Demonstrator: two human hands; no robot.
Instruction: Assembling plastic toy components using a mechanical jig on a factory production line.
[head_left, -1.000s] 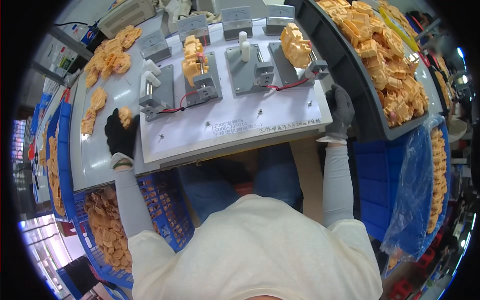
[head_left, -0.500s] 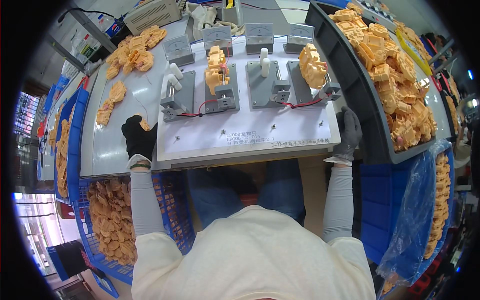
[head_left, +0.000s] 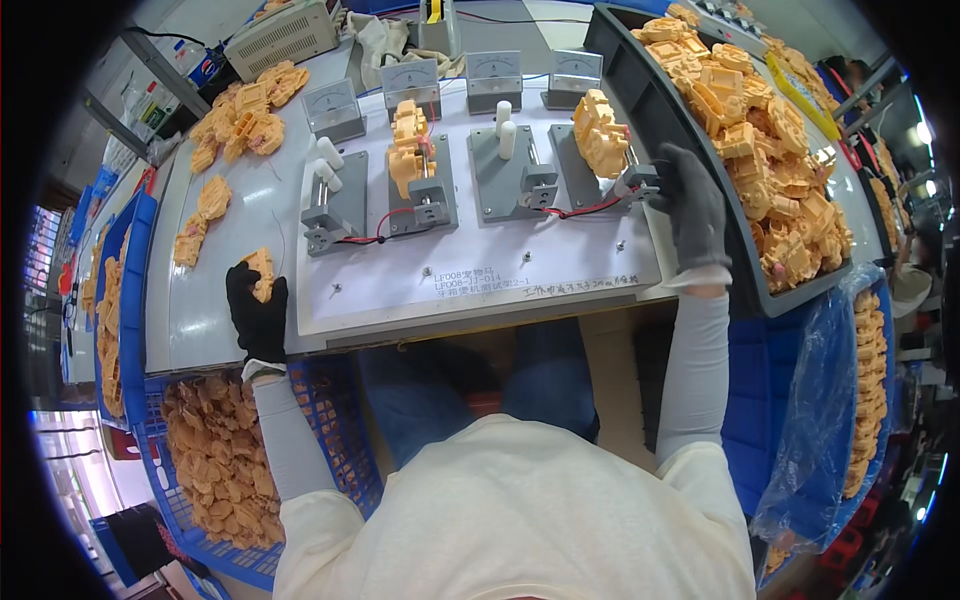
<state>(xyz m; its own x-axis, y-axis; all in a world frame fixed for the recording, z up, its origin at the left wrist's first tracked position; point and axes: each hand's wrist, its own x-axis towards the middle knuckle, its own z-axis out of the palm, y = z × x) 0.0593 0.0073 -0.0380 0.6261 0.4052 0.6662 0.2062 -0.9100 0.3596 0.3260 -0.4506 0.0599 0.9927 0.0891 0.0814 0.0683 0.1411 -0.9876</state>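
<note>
At the left of the test board, my left hand (head_left: pixel 258 312) in a black glove closes its fingers round an orange plastic housing (head_left: pixel 259 268) with a thin wire trailing up. My right hand (head_left: pixel 694 210), grey-gloved, curls its fingertips around the end of the grey clamp block (head_left: pixel 637 182) on the rightmost fixture. That fixture bears an orange housing (head_left: pixel 600 137); another housing (head_left: pixel 408 150) is mounted on the second fixture from the left. White-capped posts (head_left: pixel 505 132) stand on a fixture without a housing. Red and black wires (head_left: pixel 585 212) run between the fixtures.
Behind the fixtures stand several panel meters (head_left: pixel 494 75). Loose orange housings (head_left: pixel 240 120) lie on the table at the left. A dark bin (head_left: pixel 700 175) heaped with housings borders the board at right. Below the table, a blue basket (head_left: pixel 345 440) is at left.
My right hand has left the board's right edge and risen to the clamp block. My left hand has closed on the orange housing lying beside the board. The whole view has shifted slightly.
</note>
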